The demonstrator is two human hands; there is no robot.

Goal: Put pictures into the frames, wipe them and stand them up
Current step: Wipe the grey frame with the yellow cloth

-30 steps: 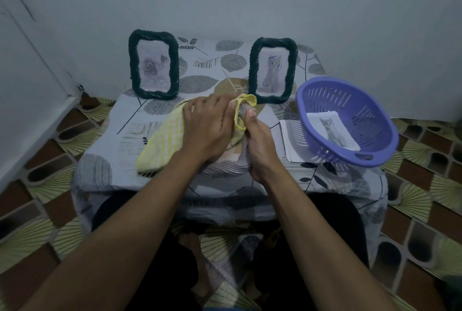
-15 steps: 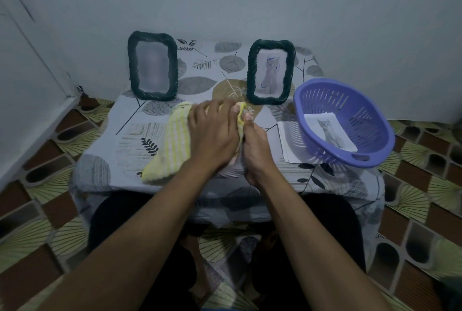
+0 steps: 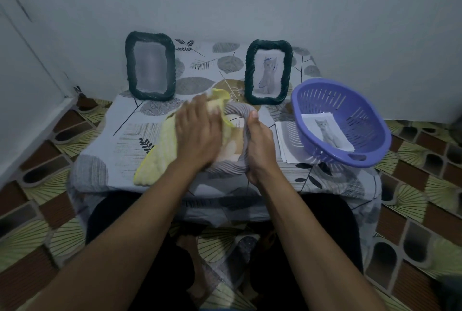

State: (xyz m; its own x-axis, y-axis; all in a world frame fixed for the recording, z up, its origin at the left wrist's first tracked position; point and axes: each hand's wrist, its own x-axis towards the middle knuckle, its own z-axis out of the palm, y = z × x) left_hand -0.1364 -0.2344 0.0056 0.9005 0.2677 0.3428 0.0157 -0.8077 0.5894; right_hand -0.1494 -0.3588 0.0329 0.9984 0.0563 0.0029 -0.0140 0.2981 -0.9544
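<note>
A grey woven picture frame point(image 3: 240, 115) lies flat near the table's front edge with an orange-toned picture in it. My right hand point(image 3: 257, 145) grips its right rim. My left hand point(image 3: 197, 133) presses a yellow cloth point(image 3: 160, 153) onto the frame's left half, fingers spread. Two dark green frames stand upright at the back: the left frame point(image 3: 150, 65) shows a blurred picture, the right frame point(image 3: 268, 71) a cat drawing.
A purple plastic basket point(image 3: 342, 123) at the right holds a cat picture point(image 3: 327, 133) and sits partly on a stack of white sheets point(image 3: 285, 140). The low table point(image 3: 105, 140) has a leaf-patterned cover, a wall behind and patterned floor tiles around it.
My left hand slid the yellow cloth leftward and farther up over the grey frame, uncovering more of the picture. My right hand kept its grip on the frame's right rim.
</note>
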